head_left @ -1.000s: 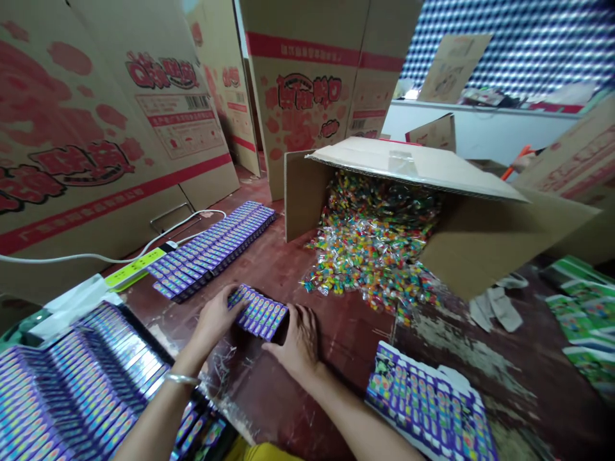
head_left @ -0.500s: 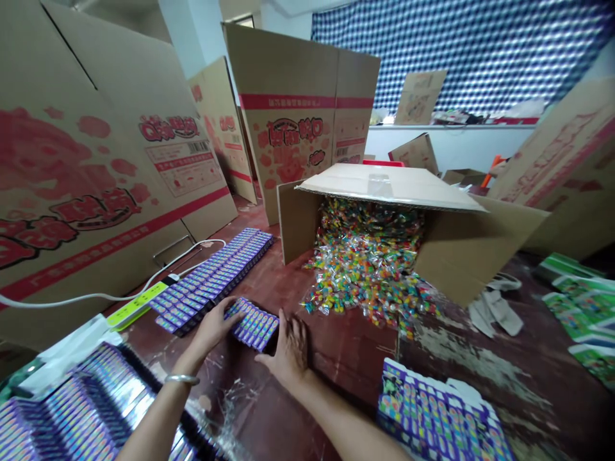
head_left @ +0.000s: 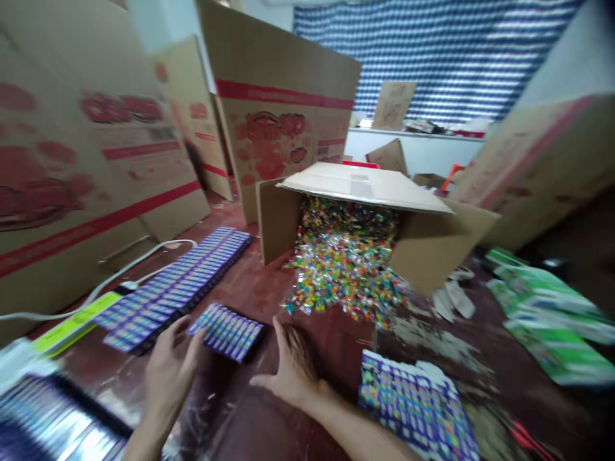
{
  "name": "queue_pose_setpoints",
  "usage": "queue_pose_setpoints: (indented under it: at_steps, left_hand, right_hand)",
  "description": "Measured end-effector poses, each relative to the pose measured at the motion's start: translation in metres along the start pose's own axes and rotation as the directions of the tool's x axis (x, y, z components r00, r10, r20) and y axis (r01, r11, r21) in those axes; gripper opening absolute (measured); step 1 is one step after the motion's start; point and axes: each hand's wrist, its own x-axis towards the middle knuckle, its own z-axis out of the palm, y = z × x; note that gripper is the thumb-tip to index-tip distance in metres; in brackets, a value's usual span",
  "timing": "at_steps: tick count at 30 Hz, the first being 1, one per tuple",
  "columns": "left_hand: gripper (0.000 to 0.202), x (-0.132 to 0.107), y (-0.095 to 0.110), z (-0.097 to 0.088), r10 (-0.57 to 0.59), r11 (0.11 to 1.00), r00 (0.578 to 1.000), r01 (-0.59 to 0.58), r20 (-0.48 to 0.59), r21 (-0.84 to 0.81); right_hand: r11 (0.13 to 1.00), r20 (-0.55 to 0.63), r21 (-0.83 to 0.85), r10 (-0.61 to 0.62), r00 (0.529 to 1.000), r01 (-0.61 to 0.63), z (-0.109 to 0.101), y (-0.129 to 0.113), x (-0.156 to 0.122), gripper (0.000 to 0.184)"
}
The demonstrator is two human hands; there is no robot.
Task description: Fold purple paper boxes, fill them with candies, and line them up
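A short row of small purple boxes lies on the dark red floor in front of me. My left hand rests at its left end, fingers apart, touching or nearly touching the nearest box. My right hand hovers just right of the row, fingers spread and blurred, with nothing in it. A long double row of the same purple boxes stretches away at the left. A stack of flat purple printed sheets lies by my right forearm.
A tipped cardboard box spills small wrapped colourful candies onto the floor ahead. Large printed cartons stand along the left and behind. Green flat packs lie at the right. A white cable and a yellow-green power strip run along the left.
The view has swung right and blurred. My right hand has come off the right end of the short row of boxes and opened. My left hand stays at its left end.
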Motion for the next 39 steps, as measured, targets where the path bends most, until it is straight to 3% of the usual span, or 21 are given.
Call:
queue_pose_setpoints:
  at_steps: [3,4,5,7,8,11,13,17,20,23,29,35,39]
  left_hand:
    - [0.044,-0.047,0.035,0.017,0.192,0.976,0.972,-0.175,0.133,-0.128]
    - [0.044,-0.065,0.049,0.026,0.283,0.952,0.933,-0.245,0.224,-0.182]
    - [0.045,-0.083,0.065,0.037,0.382,0.918,0.863,-0.313,0.331,-0.244]
    - [0.047,-0.116,0.096,0.062,0.503,0.864,0.680,-0.386,0.533,-0.322]
    - [0.049,-0.129,0.111,0.074,0.525,0.851,0.622,-0.399,0.581,-0.342]
    - [0.059,-0.153,0.147,0.107,0.539,0.836,0.523,-0.430,0.660,-0.341]
    - [0.066,-0.161,0.160,0.122,0.537,0.825,0.487,-0.472,0.689,-0.311]
    - [0.079,-0.172,0.162,0.140,0.602,0.752,0.433,-0.590,0.671,-0.295]
    - [0.077,-0.180,0.153,0.144,0.649,0.699,0.414,-0.656,0.639,-0.285]
    - [0.068,-0.187,0.146,0.144,0.672,0.660,0.416,-0.711,0.612,-0.242]
    - [0.058,-0.193,0.135,0.147,0.737,0.555,0.387,-0.815,0.554,-0.169]
    - [0.060,-0.191,0.125,0.149,0.756,0.536,0.391,-0.830,0.525,-0.154]
    - [0.062,-0.188,0.126,0.145,0.751,0.542,0.405,-0.829,0.522,-0.137]
  right_hand:
    - [0.999,-0.083,-0.041,0.027,0.996,-0.030,-0.052,0.030,-0.029,0.066]
    - [0.997,-0.131,-0.059,0.039,0.991,-0.047,-0.071,0.043,-0.039,0.047]
    - [0.993,-0.191,-0.086,0.061,0.980,-0.078,-0.088,0.058,-0.048,0.034]
    - [0.979,-0.236,-0.152,0.101,0.967,-0.139,-0.120,0.087,-0.064,0.028]
    - [0.967,-0.242,-0.196,0.114,0.964,-0.163,-0.132,0.100,-0.070,0.028]
    - [0.933,-0.207,-0.310,0.124,0.970,-0.186,-0.161,0.130,-0.084,0.029]
    - [0.919,-0.226,-0.338,0.129,0.966,-0.202,-0.173,0.142,-0.099,0.031]
    - [0.784,-0.353,-0.510,0.184,0.918,-0.353,-0.178,0.161,-0.147,0.057]
    - [0.645,-0.385,-0.590,0.304,0.872,-0.485,-0.159,0.166,-0.178,0.075]
    - [0.595,-0.401,-0.588,0.374,0.837,-0.548,-0.136,0.158,-0.184,0.081]
    - [0.689,-0.341,-0.517,0.379,0.860,-0.508,-0.113,0.125,-0.165,0.076]
    - [0.805,-0.312,-0.418,0.308,0.899,-0.421,-0.120,0.116,-0.157,0.068]
    - [0.765,-0.480,-0.390,0.306,0.822,-0.512,-0.130,0.129,-0.170,0.067]
